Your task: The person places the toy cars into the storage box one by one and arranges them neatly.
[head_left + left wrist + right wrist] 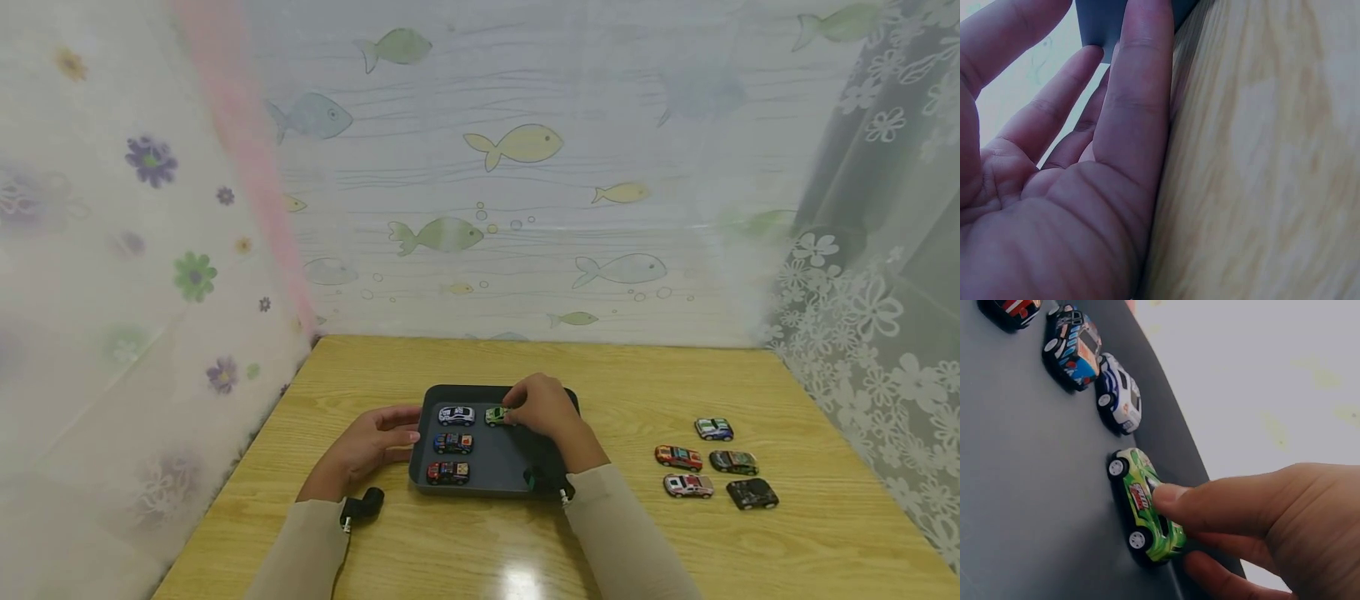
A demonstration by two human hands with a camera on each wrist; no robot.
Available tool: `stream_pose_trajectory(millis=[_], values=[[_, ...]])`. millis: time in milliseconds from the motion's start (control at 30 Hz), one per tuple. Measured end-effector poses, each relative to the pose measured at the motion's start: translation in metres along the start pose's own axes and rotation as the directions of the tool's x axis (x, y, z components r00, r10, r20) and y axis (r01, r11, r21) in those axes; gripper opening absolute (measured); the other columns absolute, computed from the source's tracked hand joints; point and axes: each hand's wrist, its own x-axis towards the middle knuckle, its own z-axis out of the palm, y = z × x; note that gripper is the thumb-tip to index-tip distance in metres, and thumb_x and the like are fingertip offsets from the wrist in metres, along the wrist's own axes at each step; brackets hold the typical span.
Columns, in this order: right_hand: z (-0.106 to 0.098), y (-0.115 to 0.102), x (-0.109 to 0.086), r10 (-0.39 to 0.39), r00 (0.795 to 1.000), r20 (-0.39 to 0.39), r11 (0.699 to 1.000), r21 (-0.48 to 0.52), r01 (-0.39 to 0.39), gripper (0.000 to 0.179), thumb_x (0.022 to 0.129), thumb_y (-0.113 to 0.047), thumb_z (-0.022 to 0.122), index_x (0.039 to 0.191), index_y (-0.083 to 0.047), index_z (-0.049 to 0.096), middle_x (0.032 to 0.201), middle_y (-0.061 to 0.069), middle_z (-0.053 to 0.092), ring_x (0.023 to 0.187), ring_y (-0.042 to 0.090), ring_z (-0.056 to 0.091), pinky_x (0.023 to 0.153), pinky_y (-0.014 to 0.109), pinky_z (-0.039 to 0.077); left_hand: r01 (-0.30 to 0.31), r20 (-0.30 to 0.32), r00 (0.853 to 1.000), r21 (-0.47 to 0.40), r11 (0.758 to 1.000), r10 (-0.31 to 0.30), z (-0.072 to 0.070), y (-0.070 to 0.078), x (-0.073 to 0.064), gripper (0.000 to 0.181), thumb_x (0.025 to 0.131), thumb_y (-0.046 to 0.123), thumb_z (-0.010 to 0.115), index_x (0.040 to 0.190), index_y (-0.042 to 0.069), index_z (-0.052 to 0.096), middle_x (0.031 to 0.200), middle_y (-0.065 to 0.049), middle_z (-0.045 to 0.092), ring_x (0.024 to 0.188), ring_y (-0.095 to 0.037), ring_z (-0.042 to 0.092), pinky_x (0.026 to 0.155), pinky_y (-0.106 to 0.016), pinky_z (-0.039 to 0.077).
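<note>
A green toy car stands in the dark grey tray, near its far wall. My right hand reaches over the tray and pinches this car, the thumb on its side in the right wrist view. Left of it in the tray are a white toy car, a blue toy car and a red toy car, lined up in a column. My left hand rests on the table at the tray's left side, fingers extended and fingertips at the tray wall.
Several more toy cars lie on the wooden table to the right, among them a black car and a red-orange car. A fish-patterned curtain hangs behind the table, with flowered sheets on both sides.
</note>
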Motion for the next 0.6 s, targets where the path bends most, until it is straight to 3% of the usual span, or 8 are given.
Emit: stream_pose_trajectory(millis=[300, 600], values=[[-0.016, 0.009, -0.004, -0.003, 0.999, -0.042, 1.0, 0.016, 0.003, 0.023, 0.085, -0.022, 0.087, 0.107, -0.017, 0.082, 0.102, -0.004, 0.077, 0.096, 0.019, 0.071, 0.084, 0.042, 0.061, -0.004, -0.002, 1.0, 0.004, 1.0, 0.004, 0.0, 0.001, 0.0, 0.065, 0.097, 0.013, 0.075, 0.154, 0.002, 0.047, 0.156, -0.021, 0.048, 0.125, -0.024, 0.064, 0.1, -0.043, 0.06], [-0.044, 0.013, -0.02, -0.033, 0.999, -0.019, 0.999, 0.004, 0.033, 0.028, 0.09, -0.023, 0.083, 0.116, -0.013, 0.079, 0.112, 0.001, 0.076, 0.104, 0.024, 0.071, 0.085, 0.043, 0.061, -0.003, -0.002, 1.0, -0.001, 1.0, 0.003, -0.001, 0.001, -0.001, 0.066, 0.096, 0.014, 0.075, 0.154, 0.002, 0.046, 0.156, -0.021, 0.048, 0.126, -0.025, 0.064, 0.1, -0.043, 0.059]])
